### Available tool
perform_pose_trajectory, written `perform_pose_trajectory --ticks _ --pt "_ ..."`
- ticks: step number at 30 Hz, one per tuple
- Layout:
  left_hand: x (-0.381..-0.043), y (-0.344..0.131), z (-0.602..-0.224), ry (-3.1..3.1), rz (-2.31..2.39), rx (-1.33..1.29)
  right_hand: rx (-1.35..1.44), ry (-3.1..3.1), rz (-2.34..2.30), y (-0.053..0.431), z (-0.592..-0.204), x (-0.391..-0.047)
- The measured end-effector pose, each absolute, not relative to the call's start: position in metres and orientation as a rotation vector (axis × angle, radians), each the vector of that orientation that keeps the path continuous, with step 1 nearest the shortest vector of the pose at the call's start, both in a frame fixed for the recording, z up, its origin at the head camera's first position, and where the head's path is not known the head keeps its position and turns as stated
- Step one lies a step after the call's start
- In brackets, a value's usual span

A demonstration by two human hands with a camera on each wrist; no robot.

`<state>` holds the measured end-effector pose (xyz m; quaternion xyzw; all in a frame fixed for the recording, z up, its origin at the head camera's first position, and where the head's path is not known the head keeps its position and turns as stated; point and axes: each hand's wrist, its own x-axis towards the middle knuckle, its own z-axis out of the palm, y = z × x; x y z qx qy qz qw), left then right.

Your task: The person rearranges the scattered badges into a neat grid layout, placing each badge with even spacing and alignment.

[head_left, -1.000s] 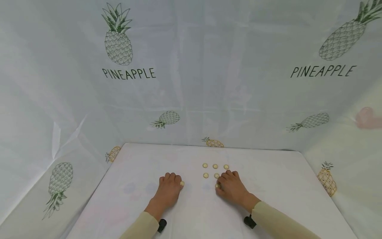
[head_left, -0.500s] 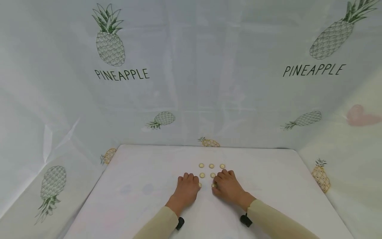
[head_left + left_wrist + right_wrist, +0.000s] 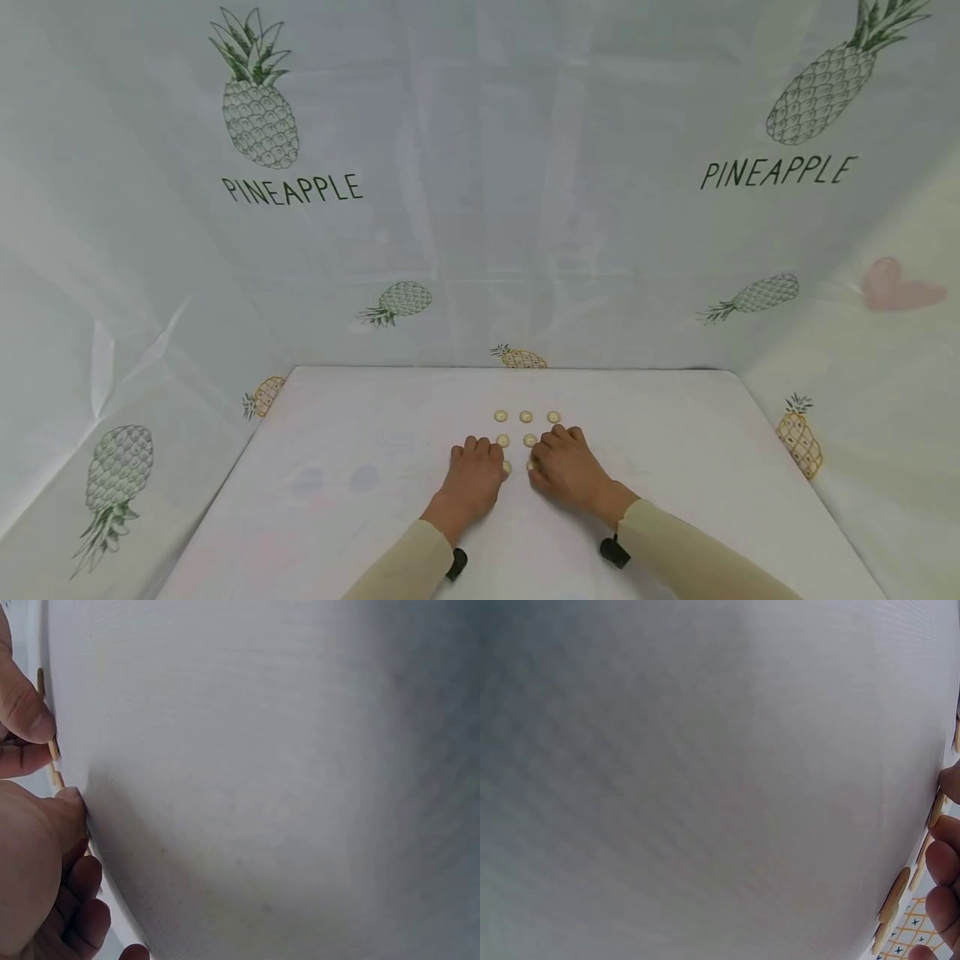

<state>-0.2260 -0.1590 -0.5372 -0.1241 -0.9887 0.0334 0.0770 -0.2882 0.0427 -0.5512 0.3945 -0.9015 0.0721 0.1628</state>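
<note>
Several small, flat, round wooden discs lie in rows on the white-covered table; one in the back row (image 3: 526, 417) and one in the middle row (image 3: 502, 441) show pale yellow faces. My left hand (image 3: 475, 477) pinches a disc (image 3: 507, 468) at the left of the front row, its fingers bent around the edge. Just to the right, my right hand (image 3: 567, 468) holds another disc (image 3: 532, 466) between thumb and fingers, partly hidden by them. In the right wrist view, the held disc (image 3: 936, 808) stands edge-on between the thumb and a finger.
The white table cover (image 3: 360, 433) spreads around both hands. Behind it hangs a white curtain (image 3: 480, 208) printed with pineapples. A black wrist camera (image 3: 615, 552) sits under the right sleeve, another (image 3: 457, 564) beside the left one.
My left hand has moved right with its disc, up to the front row beside the right hand. The right hand stays at its disc. The head view has shifted slightly.
</note>
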Motion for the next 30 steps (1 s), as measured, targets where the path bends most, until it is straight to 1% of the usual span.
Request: perform_pose_trajectory --ticks 30 --pt "-0.2242 -0.1614 -0.5428 -2.883 0.079 -0.369 1.113 -2.541 0.172 0.0399 -0.5514 -0.2865"
